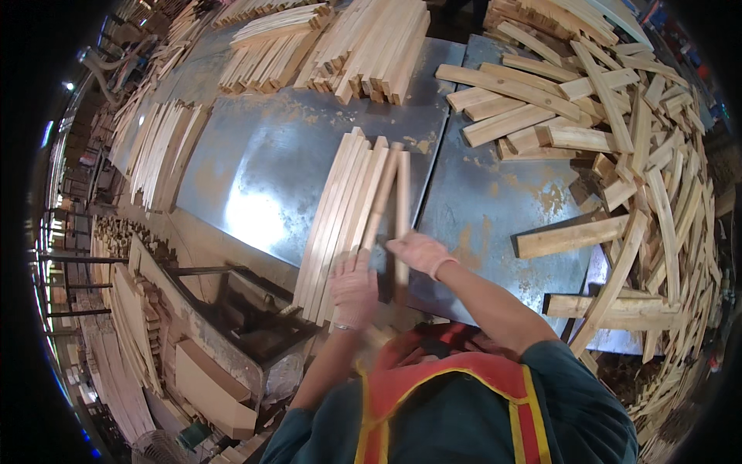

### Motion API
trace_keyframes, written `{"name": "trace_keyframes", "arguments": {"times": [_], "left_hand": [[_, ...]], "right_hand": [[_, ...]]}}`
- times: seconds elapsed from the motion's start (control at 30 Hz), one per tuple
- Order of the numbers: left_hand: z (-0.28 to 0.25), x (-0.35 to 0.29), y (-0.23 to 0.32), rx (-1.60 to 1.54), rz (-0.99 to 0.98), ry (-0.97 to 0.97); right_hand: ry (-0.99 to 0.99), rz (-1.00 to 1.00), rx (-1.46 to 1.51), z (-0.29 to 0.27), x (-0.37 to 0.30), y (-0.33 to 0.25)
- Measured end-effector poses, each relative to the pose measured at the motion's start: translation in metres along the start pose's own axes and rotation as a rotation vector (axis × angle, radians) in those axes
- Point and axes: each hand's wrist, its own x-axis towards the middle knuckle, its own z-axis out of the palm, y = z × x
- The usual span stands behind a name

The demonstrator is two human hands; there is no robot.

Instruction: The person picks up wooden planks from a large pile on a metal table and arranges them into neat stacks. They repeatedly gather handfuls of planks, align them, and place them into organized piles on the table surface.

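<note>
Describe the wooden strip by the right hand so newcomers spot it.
On the metal table, find the central row of strips. Its rightmost piece, at the right hand, is the wooden strip, set apart by a V-shaped gap.

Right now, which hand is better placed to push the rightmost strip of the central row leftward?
Probably the right hand: it comes in from that side, its fingers at the rightmost strip. The left hand lies farther left, over the other strips.
</note>
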Motion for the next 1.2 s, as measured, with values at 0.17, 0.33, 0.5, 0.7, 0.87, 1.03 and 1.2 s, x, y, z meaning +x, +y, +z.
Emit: {"name": "trace_keyframes", "arguments": {"times": [0.17,0.33,0.5,0.7,0.87,1.03,1.2], "left_hand": [[0.034,-0.014,-0.043,0.211,0.195,0.097],[0.038,-0.021,-0.021,0.147,0.081,0.143],[0.024,-0.008,0.077,0.109,0.418,0.075],[0.041,0.026,0.292,0.023,0.759,-0.134],[0.080,0.041,0.375,0.032,0.833,-0.072],[0.038,0.023,0.386,0.224,0.691,-0.210],[0.009,-0.013,0.241,0.049,0.466,-0.152]], "right_hand": [[-0.076,-0.237,0.013,0.015,-0.025,-0.040],[0.375,-0.097,0.231,-0.071,-0.146,0.049],[1.885,0.067,0.142,-0.105,-0.289,0.315],[2.008,0.579,1.509,-0.036,-0.436,0.528],[1.503,0.576,0.095,-0.068,-0.424,0.515],[1.323,-0.187,1.679,-0.057,-0.380,0.548],[1.299,-0.001,1.410,-0.076,-0.315,0.400]]}}
